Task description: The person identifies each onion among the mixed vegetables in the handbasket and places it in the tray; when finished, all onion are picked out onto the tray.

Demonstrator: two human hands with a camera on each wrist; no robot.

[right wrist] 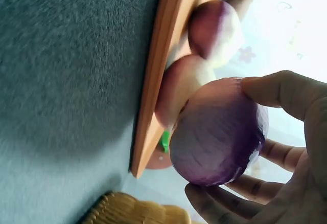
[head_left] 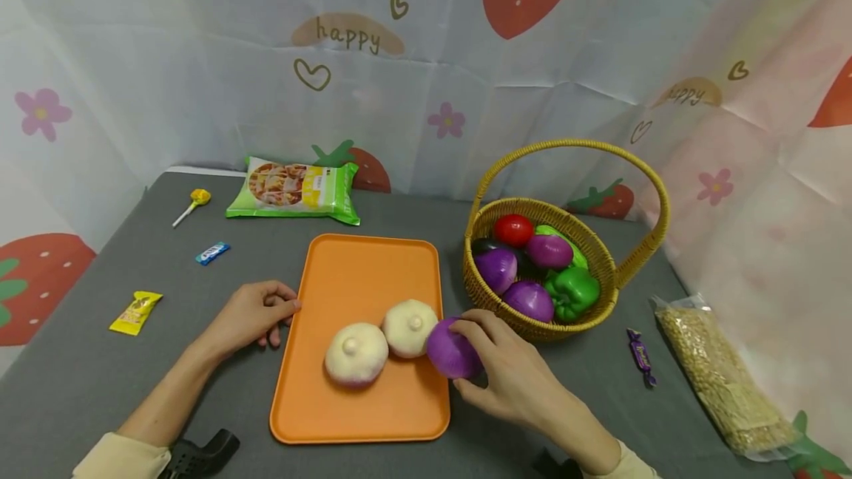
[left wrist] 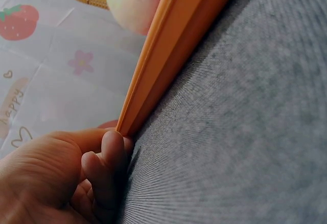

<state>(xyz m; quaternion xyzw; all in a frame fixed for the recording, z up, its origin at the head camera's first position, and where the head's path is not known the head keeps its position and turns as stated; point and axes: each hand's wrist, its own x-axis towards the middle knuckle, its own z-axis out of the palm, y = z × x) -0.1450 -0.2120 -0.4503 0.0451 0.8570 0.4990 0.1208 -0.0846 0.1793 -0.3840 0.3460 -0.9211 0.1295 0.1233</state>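
My right hand point(head_left: 509, 368) holds a round purple onion point(head_left: 454, 348) between thumb and fingers, over the right rim of the orange tray point(head_left: 359, 265). In the right wrist view the onion point(right wrist: 217, 132) overlaps one of two pale round vegetables with purple undersides. These two, a front pale vegetable point(head_left: 356, 355) and a rear pale vegetable point(head_left: 409, 328), lie side by side on the tray with their stubs up. At the tray's left edge, my left hand point(head_left: 256, 314) pinches the rim, its other fingers curled below; the left wrist view shows the fingertips point(left wrist: 112, 143) right on it.
Right of the tray stands a yellow wicker basket point(head_left: 474, 287) with a tall handle, holding several vegetables. A purple candy point(head_left: 640, 358) and a bag of grains point(head_left: 725, 383) lie farther right. Leftward are a green snack bag point(head_left: 293, 189), lollipop point(head_left: 193, 205), blue candy point(head_left: 213, 253) and yellow packet point(head_left: 136, 313).
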